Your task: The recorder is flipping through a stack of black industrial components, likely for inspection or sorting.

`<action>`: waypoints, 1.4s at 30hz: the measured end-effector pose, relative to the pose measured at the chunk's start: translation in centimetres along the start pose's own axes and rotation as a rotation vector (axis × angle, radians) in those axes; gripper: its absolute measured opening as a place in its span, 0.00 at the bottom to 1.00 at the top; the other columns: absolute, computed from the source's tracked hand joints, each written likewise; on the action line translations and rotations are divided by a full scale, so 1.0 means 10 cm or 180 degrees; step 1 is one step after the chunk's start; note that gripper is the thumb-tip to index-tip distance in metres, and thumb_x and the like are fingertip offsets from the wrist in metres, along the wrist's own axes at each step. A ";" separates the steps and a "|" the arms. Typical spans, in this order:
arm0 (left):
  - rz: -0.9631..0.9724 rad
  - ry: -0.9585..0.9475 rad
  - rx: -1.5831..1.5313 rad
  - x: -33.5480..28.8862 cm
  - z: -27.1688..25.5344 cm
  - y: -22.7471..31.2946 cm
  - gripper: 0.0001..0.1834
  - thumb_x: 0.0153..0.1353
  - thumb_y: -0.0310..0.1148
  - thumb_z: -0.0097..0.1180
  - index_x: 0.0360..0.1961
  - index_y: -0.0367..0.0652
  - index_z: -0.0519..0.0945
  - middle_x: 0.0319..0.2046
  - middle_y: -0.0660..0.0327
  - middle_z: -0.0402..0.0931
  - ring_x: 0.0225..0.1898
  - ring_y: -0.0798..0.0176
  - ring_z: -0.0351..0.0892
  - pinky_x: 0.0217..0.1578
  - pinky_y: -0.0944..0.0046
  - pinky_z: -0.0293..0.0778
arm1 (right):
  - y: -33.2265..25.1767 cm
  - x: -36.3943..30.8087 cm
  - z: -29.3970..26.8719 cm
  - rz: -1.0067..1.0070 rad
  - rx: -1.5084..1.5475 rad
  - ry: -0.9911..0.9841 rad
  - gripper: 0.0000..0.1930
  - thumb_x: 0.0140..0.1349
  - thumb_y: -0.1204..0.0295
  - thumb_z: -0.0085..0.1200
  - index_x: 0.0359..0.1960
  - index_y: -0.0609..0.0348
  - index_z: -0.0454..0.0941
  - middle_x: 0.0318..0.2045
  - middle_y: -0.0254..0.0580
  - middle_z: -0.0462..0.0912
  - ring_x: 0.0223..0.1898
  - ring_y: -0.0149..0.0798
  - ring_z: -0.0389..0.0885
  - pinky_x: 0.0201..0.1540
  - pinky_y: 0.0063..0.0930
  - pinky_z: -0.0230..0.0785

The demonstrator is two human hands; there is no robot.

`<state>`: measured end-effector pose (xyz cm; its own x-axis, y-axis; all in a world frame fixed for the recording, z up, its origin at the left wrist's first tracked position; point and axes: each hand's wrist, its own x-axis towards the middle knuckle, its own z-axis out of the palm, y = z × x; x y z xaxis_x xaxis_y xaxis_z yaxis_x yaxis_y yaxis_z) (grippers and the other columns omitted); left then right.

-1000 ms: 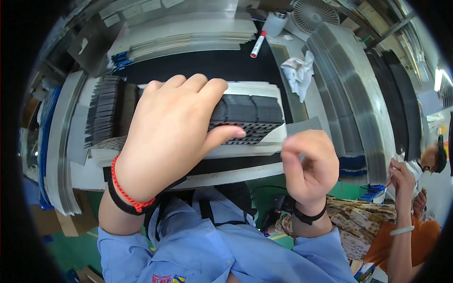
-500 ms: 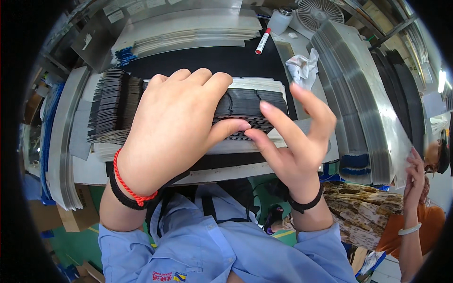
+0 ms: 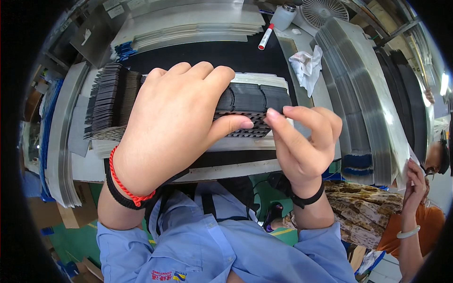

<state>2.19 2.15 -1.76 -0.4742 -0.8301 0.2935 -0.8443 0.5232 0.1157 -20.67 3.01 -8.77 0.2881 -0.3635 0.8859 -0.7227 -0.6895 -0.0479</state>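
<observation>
A row of thin black slotted pieces (image 3: 250, 96) stands packed together, with small openings along its near face. My left hand (image 3: 177, 106) lies over the row, its fingers bent over the far side and its thumb along the near face. My right hand (image 3: 306, 137) is at the row's right front corner, thumb and fingertips drawn together; whatever is between them is too small to make out. Left of my left hand, more black pieces (image 3: 106, 101) fan out with uneven edges. White sheets (image 3: 257, 79) show behind the row.
Flat metal sheets (image 3: 188, 35) are stacked at the back, and more metal sheets (image 3: 351, 104) stand to the right. A red-capped marker (image 3: 266, 37), a crumpled tissue (image 3: 306, 68), a bottle (image 3: 283, 18) and a fan (image 3: 325, 12) are behind. Another person's hand (image 3: 415, 181) touches the right-hand sheets.
My right hand has moved right along the row, away from my left thumb, and its spread fingers have come together. My left hand stays over the row.
</observation>
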 end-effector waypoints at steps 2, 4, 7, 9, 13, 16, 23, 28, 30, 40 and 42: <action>-0.0013 -0.0032 0.0023 0.00 0.00 0.00 0.30 0.55 0.50 0.70 0.53 0.43 0.79 0.42 0.57 0.80 0.46 0.50 0.78 0.44 0.54 0.67 | 0.01 0.04 0.03 0.0046 0.0013 0.0003 0.22 0.41 0.75 0.68 0.43 0.47 0.91 0.38 0.28 0.83 0.39 0.37 0.74 0.45 0.32 0.60; -0.0012 -0.0022 0.0037 0.00 -0.01 0.00 0.30 0.56 0.50 0.70 0.53 0.43 0.79 0.42 0.57 0.80 0.45 0.50 0.78 0.44 0.54 0.67 | 0.02 0.09 0.04 0.0040 0.0033 -0.0017 0.21 0.40 0.75 0.67 0.42 0.47 0.91 0.37 0.28 0.83 0.38 0.36 0.73 0.45 0.32 0.60; -0.0015 -0.0011 0.0051 0.00 -0.01 0.00 0.29 0.56 0.50 0.69 0.53 0.43 0.79 0.41 0.57 0.79 0.45 0.51 0.78 0.43 0.54 0.67 | 0.06 0.12 0.03 -0.0080 0.0043 -0.0078 0.21 0.39 0.75 0.66 0.41 0.47 0.91 0.35 0.28 0.82 0.38 0.36 0.73 0.45 0.32 0.60; -0.0043 -0.0087 0.0061 0.01 -0.01 0.00 0.29 0.56 0.50 0.69 0.52 0.43 0.79 0.41 0.58 0.79 0.45 0.51 0.77 0.43 0.54 0.67 | 0.04 0.12 0.00 -0.0104 0.0004 -0.0086 0.21 0.39 0.75 0.66 0.40 0.47 0.91 0.34 0.28 0.82 0.37 0.36 0.73 0.45 0.32 0.60; -0.0014 -0.0004 0.0043 0.00 0.01 -0.01 0.29 0.56 0.50 0.69 0.52 0.43 0.78 0.40 0.58 0.79 0.44 0.51 0.77 0.43 0.54 0.67 | -0.08 0.11 -0.04 -0.0004 -0.0037 -0.0114 0.20 0.38 0.76 0.67 0.39 0.49 0.90 0.32 0.27 0.81 0.37 0.37 0.73 0.45 0.32 0.60; -0.0015 -0.0007 0.0051 -0.01 0.00 -0.01 0.29 0.56 0.49 0.70 0.52 0.43 0.78 0.40 0.58 0.79 0.44 0.51 0.77 0.43 0.54 0.67 | -0.10 0.11 -0.01 -0.0039 0.0235 -0.0040 0.18 0.38 0.77 0.68 0.36 0.50 0.88 0.32 0.28 0.81 0.35 0.38 0.74 0.43 0.32 0.61; -0.0036 -0.0039 0.0107 -0.01 0.00 0.00 0.29 0.55 0.49 0.70 0.52 0.43 0.79 0.40 0.58 0.80 0.45 0.51 0.78 0.42 0.55 0.66 | -0.12 0.24 0.00 0.0217 0.0549 -0.0288 0.13 0.40 0.77 0.68 0.31 0.50 0.83 0.28 0.30 0.80 0.31 0.39 0.75 0.37 0.33 0.59; -0.0001 0.0048 0.0098 -0.01 0.01 0.00 0.29 0.54 0.49 0.71 0.53 0.43 0.79 0.40 0.58 0.80 0.44 0.51 0.78 0.42 0.55 0.66 | -0.11 0.28 0.00 0.0236 0.0509 -0.0325 0.12 0.39 0.77 0.67 0.28 0.51 0.81 0.27 0.30 0.78 0.30 0.39 0.75 0.36 0.33 0.58; -0.0005 0.0051 0.0102 0.00 0.02 0.01 0.29 0.54 0.49 0.71 0.53 0.43 0.79 0.40 0.59 0.80 0.44 0.51 0.78 0.42 0.55 0.66 | -0.11 0.31 -0.01 0.0221 0.0466 -0.0348 0.12 0.38 0.77 0.66 0.27 0.50 0.81 0.26 0.30 0.78 0.30 0.39 0.75 0.35 0.34 0.57; -0.0063 -0.0010 0.0137 0.11 0.07 0.06 0.28 0.54 0.48 0.70 0.52 0.43 0.79 0.39 0.58 0.79 0.44 0.51 0.78 0.42 0.54 0.67 | 0.01 0.63 -0.10 -0.0150 0.0089 -0.1028 0.13 0.31 0.79 0.62 0.24 0.53 0.80 0.25 0.31 0.78 0.31 0.40 0.74 0.35 0.34 0.58; -0.0056 -0.0038 0.0179 0.08 0.06 0.06 0.28 0.54 0.47 0.70 0.52 0.43 0.79 0.39 0.58 0.79 0.44 0.50 0.78 0.42 0.54 0.67 | -0.04 0.72 -0.12 -0.0355 0.0018 -0.1151 0.13 0.31 0.79 0.62 0.24 0.53 0.79 0.25 0.32 0.78 0.30 0.41 0.74 0.35 0.34 0.60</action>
<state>1.16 1.72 -2.00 -0.4617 -0.8416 0.2804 -0.8651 0.4970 0.0672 -19.08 1.41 -1.79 0.5687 -0.4829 0.6658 -0.6711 -0.7404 0.0362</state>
